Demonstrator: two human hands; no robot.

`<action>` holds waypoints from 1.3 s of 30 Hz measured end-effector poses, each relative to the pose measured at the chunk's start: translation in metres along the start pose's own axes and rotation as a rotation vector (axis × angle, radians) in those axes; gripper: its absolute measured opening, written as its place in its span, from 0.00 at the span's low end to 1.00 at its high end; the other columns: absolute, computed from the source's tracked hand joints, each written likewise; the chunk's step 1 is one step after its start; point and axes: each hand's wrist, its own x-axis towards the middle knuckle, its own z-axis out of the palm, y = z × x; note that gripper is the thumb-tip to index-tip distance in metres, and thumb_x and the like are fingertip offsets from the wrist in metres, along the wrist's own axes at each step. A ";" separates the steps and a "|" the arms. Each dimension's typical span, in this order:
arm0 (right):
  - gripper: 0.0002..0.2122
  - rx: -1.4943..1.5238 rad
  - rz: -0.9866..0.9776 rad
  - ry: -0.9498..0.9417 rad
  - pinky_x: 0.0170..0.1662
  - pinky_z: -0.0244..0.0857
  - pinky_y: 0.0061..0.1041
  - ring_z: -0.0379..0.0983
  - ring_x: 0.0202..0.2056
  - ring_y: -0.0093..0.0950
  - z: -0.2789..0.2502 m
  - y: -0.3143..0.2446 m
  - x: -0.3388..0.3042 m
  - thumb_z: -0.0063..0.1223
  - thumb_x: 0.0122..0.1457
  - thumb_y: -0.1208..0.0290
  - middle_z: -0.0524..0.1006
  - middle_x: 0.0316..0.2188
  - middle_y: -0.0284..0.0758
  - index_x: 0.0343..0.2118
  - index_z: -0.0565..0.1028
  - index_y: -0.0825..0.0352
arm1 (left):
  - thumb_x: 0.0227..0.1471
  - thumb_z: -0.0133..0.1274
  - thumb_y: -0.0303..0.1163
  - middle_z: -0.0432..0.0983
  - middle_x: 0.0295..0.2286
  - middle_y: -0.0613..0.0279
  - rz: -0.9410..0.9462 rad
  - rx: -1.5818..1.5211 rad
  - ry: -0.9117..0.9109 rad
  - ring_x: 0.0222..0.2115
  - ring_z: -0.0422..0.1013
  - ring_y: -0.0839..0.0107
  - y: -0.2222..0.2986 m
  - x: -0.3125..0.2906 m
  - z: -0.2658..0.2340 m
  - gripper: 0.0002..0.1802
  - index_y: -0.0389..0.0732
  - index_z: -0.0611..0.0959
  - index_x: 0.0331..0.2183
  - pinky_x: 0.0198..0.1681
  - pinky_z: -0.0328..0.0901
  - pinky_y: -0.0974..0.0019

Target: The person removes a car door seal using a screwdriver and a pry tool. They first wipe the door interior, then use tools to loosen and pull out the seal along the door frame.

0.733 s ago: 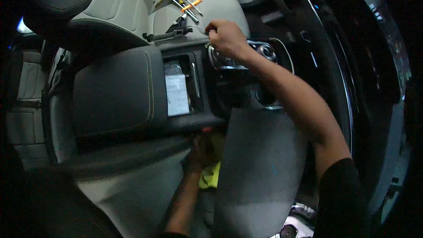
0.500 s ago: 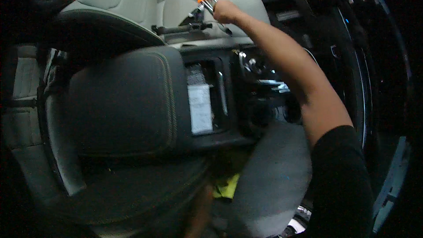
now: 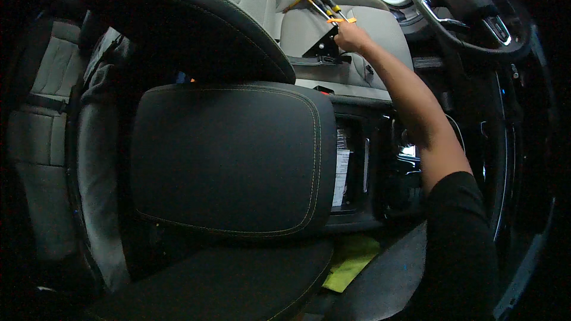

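Note:
My right hand [image 3: 352,37] reaches across the centre console to the light grey seat on the far side. Its fingers are curled, and I cannot make out what they hold. Right beside it, several screwdrivers [image 3: 324,5] with yellow-and-black handles lie in a bundle on the seat. An orange piece [image 3: 342,21] crosses their shafts, touching or just above my fingers. Below the hand and to its left is a black triangular piece [image 3: 323,46], partly covered. My left hand is out of view.
The black padded armrest [image 3: 229,157] fills the middle, with a console tray holding a white printed paper [image 3: 341,177] to its right. A steering wheel [image 3: 470,12] stands at the far right. A yellow-green cloth [image 3: 351,263] lies near the front, beside a dark seat [image 3: 238,282].
The view has swung, so everything sits further right and lower. My right hand has moved slightly closer to the screwdrivers. A blurred forearm at the lower edge has gone from view.

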 end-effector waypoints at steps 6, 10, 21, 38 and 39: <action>0.14 -0.014 -0.044 0.281 0.45 0.68 0.49 0.76 0.41 0.53 -0.003 -0.003 -0.029 0.42 0.59 0.70 0.78 0.37 0.57 0.43 0.69 0.76 | 0.54 0.53 0.39 0.70 0.46 0.47 0.028 0.003 -0.003 0.43 0.71 0.47 0.006 -0.002 0.000 0.25 0.37 0.70 0.51 0.44 0.67 0.49; 0.11 0.020 -0.044 0.311 0.45 0.67 0.51 0.76 0.39 0.54 -0.018 -0.007 -0.055 0.41 0.59 0.72 0.77 0.35 0.57 0.40 0.68 0.75 | 0.54 0.53 0.39 0.71 0.45 0.47 0.026 0.011 0.005 0.42 0.71 0.48 0.012 -0.001 0.005 0.24 0.36 0.71 0.49 0.44 0.67 0.49; 0.12 0.436 0.175 0.733 0.43 0.71 0.47 0.78 0.36 0.54 -0.096 -0.026 -0.196 0.52 0.51 0.69 0.78 0.29 0.59 0.30 0.78 0.77 | 0.55 0.52 0.38 0.73 0.42 0.47 0.046 0.124 0.067 0.39 0.72 0.49 0.034 -0.006 0.034 0.20 0.35 0.74 0.46 0.41 0.68 0.50; 0.23 1.118 0.368 0.871 0.30 0.71 0.44 0.78 0.26 0.40 0.046 -0.262 -0.914 0.57 0.53 0.66 0.77 0.21 0.41 0.51 0.74 0.71 | 0.57 0.50 0.38 0.76 0.38 0.47 0.412 0.756 0.008 0.35 0.74 0.52 0.072 -0.023 0.020 0.17 0.33 0.78 0.40 0.38 0.68 0.52; 0.25 1.146 0.243 0.875 0.27 0.69 0.44 0.78 0.26 0.39 0.060 -0.279 -0.966 0.57 0.54 0.67 0.76 0.20 0.40 0.54 0.70 0.71 | 0.57 0.50 0.38 0.76 0.37 0.47 0.426 0.776 0.002 0.35 0.74 0.52 0.078 -0.027 0.019 0.17 0.33 0.79 0.40 0.37 0.68 0.52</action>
